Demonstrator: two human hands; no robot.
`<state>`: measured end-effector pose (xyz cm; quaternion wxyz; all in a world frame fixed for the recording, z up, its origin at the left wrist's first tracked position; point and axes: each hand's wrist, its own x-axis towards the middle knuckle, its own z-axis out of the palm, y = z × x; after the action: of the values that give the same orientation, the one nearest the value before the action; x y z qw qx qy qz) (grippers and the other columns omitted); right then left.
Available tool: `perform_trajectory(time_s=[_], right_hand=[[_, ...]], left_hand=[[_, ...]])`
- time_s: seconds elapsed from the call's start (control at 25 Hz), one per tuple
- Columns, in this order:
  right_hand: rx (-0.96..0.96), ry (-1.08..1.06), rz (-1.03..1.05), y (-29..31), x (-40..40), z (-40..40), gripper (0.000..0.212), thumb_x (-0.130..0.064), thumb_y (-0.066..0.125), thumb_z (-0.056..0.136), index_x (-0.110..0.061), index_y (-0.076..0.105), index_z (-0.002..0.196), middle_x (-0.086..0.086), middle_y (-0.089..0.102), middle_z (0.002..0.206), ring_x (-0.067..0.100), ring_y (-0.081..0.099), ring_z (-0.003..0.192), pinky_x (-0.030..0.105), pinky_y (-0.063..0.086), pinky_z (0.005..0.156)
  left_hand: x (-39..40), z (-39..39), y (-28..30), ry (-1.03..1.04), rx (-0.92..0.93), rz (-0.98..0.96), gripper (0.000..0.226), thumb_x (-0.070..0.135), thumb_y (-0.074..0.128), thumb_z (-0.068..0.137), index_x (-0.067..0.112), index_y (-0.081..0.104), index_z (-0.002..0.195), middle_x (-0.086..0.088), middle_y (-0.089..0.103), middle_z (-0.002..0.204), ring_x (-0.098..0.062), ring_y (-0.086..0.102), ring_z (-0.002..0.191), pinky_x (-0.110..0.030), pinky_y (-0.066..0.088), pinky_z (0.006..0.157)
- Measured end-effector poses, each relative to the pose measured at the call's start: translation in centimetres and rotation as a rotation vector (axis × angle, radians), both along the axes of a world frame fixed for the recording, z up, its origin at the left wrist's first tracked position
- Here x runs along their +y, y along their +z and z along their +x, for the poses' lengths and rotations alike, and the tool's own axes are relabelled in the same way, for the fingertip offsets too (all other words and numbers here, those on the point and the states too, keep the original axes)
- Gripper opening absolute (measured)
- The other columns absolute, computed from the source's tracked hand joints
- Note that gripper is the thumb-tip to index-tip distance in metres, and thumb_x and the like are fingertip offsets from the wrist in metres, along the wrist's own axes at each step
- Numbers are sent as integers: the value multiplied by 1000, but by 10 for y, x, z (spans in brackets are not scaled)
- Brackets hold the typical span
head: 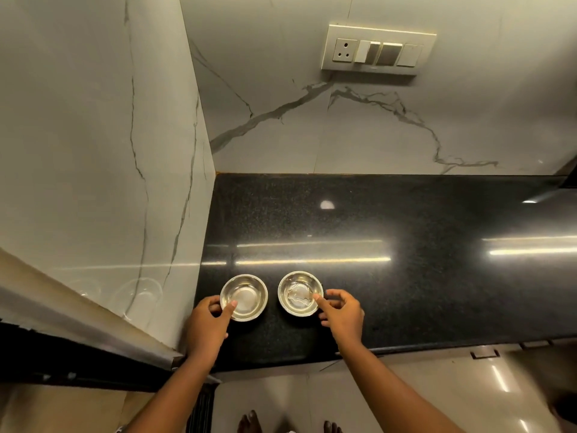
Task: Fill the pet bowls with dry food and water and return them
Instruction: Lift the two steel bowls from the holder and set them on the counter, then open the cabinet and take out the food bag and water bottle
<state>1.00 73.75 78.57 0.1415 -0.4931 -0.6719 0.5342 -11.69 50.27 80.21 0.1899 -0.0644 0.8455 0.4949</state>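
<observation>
Two small steel bowls stand side by side on the black granite counter [406,292], near its left front corner. My left hand [207,326] grips the near-left rim of the left bowl [248,292], thumb inside the rim. My right hand [342,314] holds the right rim of the right bowl [296,290], thumb over the edge. The right bowl holds a little rippling clear water. The left bowl looks shiny inside; I cannot tell whether it holds anything. No dry food is in view.
A marble wall panel [93,151] rises directly left of the bowls. The marble backsplash carries a socket and switch plate [377,50]. The counter stretches right. A drawer handle [485,353] sits below its front edge, and my bare feet stand on the tiled floor.
</observation>
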Motion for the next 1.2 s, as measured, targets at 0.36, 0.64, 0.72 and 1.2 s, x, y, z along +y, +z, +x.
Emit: perform_trajectory(time_s=[0.36,0.64,0.72,1.2], right_hand=[[-38,136,574,41,11,-4,37,-50,76,84,-29,67,114,-13,63,100,11,58,100,36,55,81],[178,115,847,120,42,-12,38,-51,73,85,-27,67,114,-10,65,99,9,58,92,33,54,79],[259,86,914,151,56,-14,37,-50,72,87,-28,66,116,-12,65,100,7,58,92,33,54,79],[642,22,1259,340,185,-16,49,-53,67,89,-19,66,125,-3,70,119,9,64,108,19,52,92]], left_hand=[[36,2,48,-232,347,-343,80,66,53,85,24,30,150,-12,40,152,-36,35,137,-58,38,103],[104,-2,111,-341,396,108,68,70,50,81,30,49,136,-1,56,132,-27,47,127,-51,43,104],[123,-2,130,-384,420,186,59,68,54,81,34,51,129,5,56,123,-23,52,122,-46,46,99],[265,24,297,-415,568,562,50,54,59,76,35,50,122,4,61,124,-17,62,115,-25,55,90]])
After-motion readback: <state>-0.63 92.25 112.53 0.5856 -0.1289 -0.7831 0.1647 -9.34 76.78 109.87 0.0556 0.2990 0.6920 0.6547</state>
